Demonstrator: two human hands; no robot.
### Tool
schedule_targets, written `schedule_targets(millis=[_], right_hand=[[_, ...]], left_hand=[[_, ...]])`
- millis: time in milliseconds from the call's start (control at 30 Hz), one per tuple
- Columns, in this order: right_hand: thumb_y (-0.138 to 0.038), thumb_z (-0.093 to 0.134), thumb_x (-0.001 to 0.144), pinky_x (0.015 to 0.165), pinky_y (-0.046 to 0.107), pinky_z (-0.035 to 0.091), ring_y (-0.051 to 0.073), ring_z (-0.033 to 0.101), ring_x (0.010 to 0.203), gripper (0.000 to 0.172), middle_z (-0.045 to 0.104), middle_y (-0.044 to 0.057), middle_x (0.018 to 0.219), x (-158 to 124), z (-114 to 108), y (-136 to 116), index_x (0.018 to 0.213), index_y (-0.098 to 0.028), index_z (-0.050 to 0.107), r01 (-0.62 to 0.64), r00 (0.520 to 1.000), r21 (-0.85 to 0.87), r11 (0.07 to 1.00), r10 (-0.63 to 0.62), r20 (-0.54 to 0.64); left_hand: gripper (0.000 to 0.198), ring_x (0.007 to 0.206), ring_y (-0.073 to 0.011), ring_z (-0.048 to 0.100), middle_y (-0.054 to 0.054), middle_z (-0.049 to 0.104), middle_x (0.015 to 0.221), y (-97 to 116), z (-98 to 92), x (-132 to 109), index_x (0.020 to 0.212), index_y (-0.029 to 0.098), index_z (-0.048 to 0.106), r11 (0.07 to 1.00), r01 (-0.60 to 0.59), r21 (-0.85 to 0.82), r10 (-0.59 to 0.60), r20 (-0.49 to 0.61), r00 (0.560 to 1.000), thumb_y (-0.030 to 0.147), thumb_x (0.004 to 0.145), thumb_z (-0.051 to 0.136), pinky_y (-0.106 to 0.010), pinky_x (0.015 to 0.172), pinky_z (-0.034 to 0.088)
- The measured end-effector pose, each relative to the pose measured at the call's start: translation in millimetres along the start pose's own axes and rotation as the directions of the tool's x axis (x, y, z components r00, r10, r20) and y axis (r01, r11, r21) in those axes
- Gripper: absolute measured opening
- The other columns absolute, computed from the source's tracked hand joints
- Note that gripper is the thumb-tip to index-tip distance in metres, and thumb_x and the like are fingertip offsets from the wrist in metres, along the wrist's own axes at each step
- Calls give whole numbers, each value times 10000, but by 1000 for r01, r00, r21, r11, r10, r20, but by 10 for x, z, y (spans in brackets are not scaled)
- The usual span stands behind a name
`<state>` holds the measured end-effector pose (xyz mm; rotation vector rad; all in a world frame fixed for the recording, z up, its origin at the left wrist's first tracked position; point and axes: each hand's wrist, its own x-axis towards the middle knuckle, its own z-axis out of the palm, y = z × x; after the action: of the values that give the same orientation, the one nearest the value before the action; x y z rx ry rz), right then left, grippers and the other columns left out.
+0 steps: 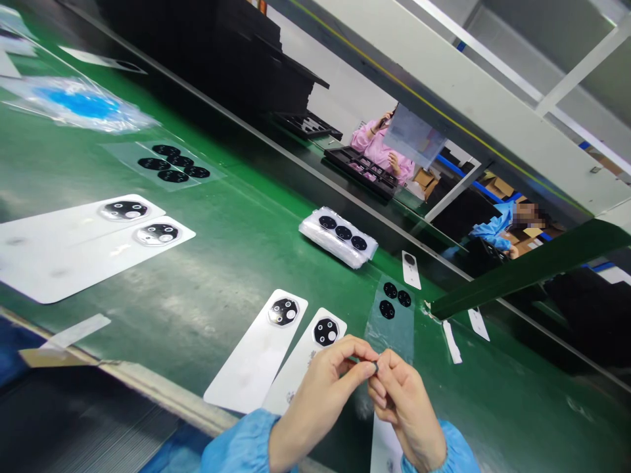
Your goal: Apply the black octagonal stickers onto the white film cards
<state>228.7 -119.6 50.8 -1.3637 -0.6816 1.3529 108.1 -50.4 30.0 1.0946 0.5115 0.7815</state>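
Note:
My left hand (323, 387) and my right hand (404, 401) meet above the green belt (221, 263), fingertips pinched together on a small dark part (375, 365) too small to name. Both wrists wear blue sleeves. Just left of my hands lie two white phone back covers (256, 355), each with a black round camera ring. A clear film sheet (392, 315) carrying three black discs lies just beyond my fingers. Another white cover (384, 447) shows below my hands.
Two more white covers (73, 243) lie at the left, a film with several black discs (170, 164) behind them. A plastic bag of black discs (339, 236) sits mid-belt. Black trays (362, 169) stand beyond the belt, where a person in pink and a person in blue sit.

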Motion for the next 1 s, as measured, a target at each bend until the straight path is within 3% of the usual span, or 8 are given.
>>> schedule_targets(millis=[100,233,467,600,833,1000], right_hand=[[-519,669,780,370,145,113,22,237,442,439,387,-81,534,-3,-34,7,686,-179,408,6,1000,-37,999,-6,15],[-495,644,813,367,149,101,18,241,430,417,396,-78,533,-2,-73,21,683,-177,408,23,998,-73,997,-18,59],[-469,655,814,365,151,102,17,229,428,413,396,-79,534,6,-32,14,678,-179,395,-4,996,-20,1000,6,86],[-484,670,794,363,155,99,16,222,425,434,397,-79,531,13,-21,12,667,-180,387,-25,994,-14,1000,26,101],[-474,687,781,373,155,108,20,208,435,423,387,-78,530,35,-14,16,664,-175,413,18,1000,-29,999,-18,13],[-449,716,764,368,150,94,25,206,450,388,394,-66,550,50,11,-9,690,-161,467,-77,995,96,992,71,65]], left_hand=[[104,822,-188,585,-44,612,862,22,-15,-5,798,168,636,995,-36,92,33,38,999,235,783,558,-300,753,450],[99,802,-188,579,-44,607,863,46,-39,11,804,163,620,993,3,115,-12,82,997,232,773,555,-305,736,453],[98,774,-157,560,-11,609,786,85,-105,48,793,156,628,990,127,-58,-118,148,982,231,730,620,-273,735,426],[116,662,-122,518,8,598,703,80,-128,77,747,142,641,969,208,-130,-184,175,967,226,672,669,-254,670,401],[117,707,-134,513,8,603,745,73,-116,82,777,164,650,973,178,-149,-162,117,980,230,685,681,-252,671,380],[148,637,-111,496,-5,608,705,74,-134,96,745,137,668,939,261,-223,-223,178,958,265,675,695,-243,636,378]])
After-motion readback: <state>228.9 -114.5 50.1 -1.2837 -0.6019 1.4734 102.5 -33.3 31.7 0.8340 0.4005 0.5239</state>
